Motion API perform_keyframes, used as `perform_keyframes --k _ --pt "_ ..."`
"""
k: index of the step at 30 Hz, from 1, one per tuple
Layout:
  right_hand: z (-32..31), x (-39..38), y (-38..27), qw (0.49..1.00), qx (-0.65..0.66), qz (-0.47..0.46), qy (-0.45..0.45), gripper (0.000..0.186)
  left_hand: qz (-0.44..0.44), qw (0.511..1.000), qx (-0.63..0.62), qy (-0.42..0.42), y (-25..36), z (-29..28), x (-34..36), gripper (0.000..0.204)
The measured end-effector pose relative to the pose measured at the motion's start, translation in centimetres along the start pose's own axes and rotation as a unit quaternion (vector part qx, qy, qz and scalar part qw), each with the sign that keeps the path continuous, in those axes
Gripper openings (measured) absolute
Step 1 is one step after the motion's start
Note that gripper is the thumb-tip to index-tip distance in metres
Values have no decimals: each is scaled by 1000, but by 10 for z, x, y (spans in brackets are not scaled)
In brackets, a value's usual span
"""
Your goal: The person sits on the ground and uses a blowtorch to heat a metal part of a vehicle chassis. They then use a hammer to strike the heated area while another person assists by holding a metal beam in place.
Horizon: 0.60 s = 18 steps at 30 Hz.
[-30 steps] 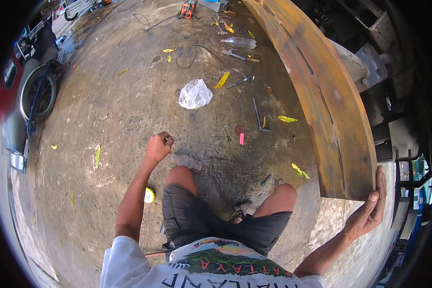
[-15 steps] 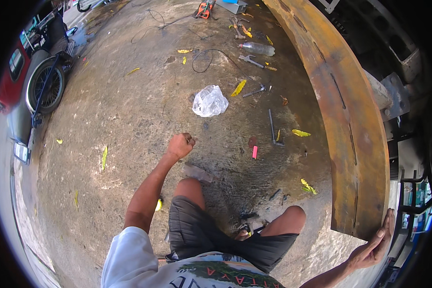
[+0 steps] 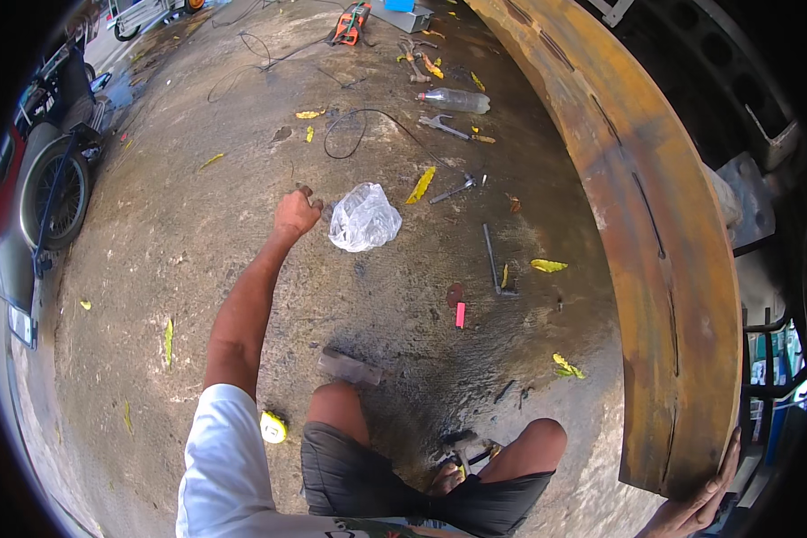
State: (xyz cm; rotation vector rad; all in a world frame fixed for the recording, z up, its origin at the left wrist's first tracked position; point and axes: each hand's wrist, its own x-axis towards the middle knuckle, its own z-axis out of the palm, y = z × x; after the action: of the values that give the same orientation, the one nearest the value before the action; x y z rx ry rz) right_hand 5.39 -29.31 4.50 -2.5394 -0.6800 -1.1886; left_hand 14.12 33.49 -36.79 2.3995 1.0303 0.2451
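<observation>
One rusty steel beam [image 3: 695, 260] stretched along the right of the frame, its long axis running from top centre to lower right. The right hand [image 3: 704, 504], nearer it, touched its bottom end with fingers extended along the edge, not wrapped around it. One clear plastic bag [image 3: 365, 218] lay just right of the left hand [image 3: 298, 212], left of centre, whose fingers were partly curled; whether they held anything, I could not tell. One bottle [image 3: 457, 100] and one pink piece [image 3: 460, 315] lay well apart.
</observation>
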Motion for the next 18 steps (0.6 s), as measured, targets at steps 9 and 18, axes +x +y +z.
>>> perform_keyframes --k 9,18 --pt "13 5 -10 976 -177 -28 120 63 -31 986 -90 137 4 46 182 91" --pt "23 12 -20 971 -201 -99 81 62 86 931 -252 -250 82 92 113 30"
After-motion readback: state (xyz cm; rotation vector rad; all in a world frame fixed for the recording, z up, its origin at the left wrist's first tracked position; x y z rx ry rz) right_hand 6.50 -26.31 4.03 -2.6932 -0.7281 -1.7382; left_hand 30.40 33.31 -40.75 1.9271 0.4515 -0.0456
